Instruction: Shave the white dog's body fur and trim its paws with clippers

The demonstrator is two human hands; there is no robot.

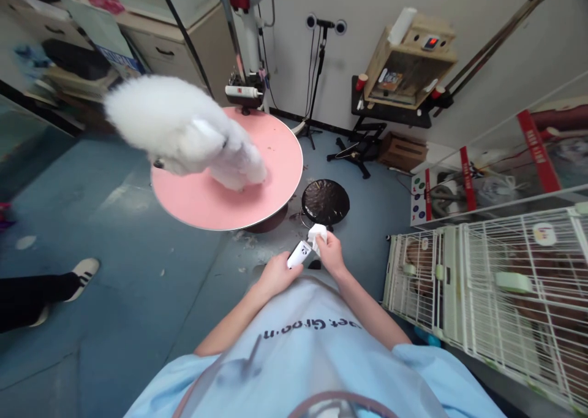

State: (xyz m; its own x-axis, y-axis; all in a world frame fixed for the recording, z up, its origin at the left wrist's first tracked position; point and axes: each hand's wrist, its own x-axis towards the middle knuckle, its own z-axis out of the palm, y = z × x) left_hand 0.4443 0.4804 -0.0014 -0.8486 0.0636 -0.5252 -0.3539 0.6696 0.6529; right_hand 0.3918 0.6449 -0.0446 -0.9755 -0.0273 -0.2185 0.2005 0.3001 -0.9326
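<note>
My left hand (pixel 279 273) is wrapped round a white hair clipper (pixel 299 254) with a black logo on its side, held close to my apron. Just to the right, my right hand (pixel 331 254) pinches a crumpled white tissue (pixel 317 234) at the clipper's upper end. Whether the tissue touches the clipper, I cannot tell. Beyond my hands, to the left, a fluffy white dog (pixel 177 124) stands on a round pink grooming table (pixel 280 160). Its head is lowered toward the table's left edge. Neither hand touches the dog.
A black round stool (pixel 325 201) stands just past my hands. Wire cages (pixel 427 277) line the right side, with animals inside. A tool holder (pixel 245 92) and pole rise behind the table. At left, another person's shoe (pixel 85 277) rests on the blue floor (pixel 138 283).
</note>
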